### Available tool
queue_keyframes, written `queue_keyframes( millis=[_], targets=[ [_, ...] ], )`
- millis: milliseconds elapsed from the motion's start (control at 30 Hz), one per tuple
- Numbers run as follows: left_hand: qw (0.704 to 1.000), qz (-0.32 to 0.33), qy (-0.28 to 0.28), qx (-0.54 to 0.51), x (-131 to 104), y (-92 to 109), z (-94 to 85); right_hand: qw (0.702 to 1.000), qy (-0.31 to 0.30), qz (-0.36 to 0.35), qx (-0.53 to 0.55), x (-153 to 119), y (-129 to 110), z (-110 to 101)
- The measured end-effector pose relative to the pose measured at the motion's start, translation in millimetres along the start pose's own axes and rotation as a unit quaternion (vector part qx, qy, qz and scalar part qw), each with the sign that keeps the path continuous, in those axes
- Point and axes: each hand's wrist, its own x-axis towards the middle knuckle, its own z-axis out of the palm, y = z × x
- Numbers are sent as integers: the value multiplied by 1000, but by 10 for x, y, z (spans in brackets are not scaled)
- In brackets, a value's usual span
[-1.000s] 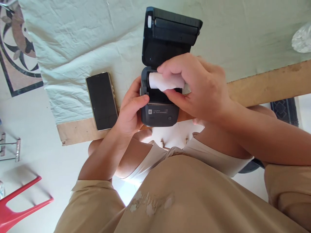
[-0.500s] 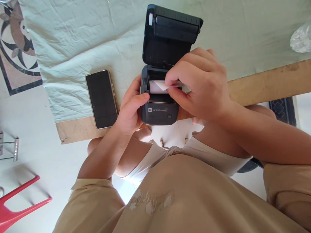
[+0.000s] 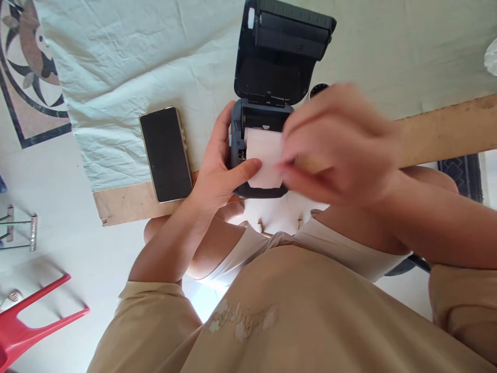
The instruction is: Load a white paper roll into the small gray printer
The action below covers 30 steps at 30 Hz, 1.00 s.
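A small black label printer [image 3: 237, 181] has its lid [image 3: 272, 77] swung up, showing the dark roller under the lid's top edge. White paper [image 3: 266, 147] comes out of its bay and lies over the front of the body, covering the printed label and button. My left hand [image 3: 221, 176] is wrapped round the printer's left side, its thumb pressing on the paper. Beside the paper's right edge is my right hand [image 3: 337, 147], smeared by motion with thumb and fingers bent toward each other. Whether it still touches the paper I cannot make out.
A phone [image 3: 166, 154] lies screen up on the pale green cloth [image 3: 116, 62], left of the printer. Partly behind my right hand shows a round dark object [image 3: 319, 90]. A clear plastic item [image 3: 492, 57] sits at the right edge. A red chair [image 3: 34, 331] stands lower left.
The paper has been drawn out and down over the printer's front. My right hand has moved right and blurred. My left thumb has shifted from the printer's edge onto the paper.
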Motion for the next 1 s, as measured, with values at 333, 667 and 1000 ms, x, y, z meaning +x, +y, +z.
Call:
queue_keyframes(
  millis=[333, 667, 1000],
  targets=[
    [989, 59, -136, 31, 4, 34, -58, 978, -41, 184, -83, 137, 277, -242],
    [975, 133, -176, 41, 178, -164, -189, 976, -162, 143, 29, 82, 194, -259],
    [969, 144, -199, 6, 140, -234, -128, 958, -217, 172, 80, 71, 193, -197]
  ],
)
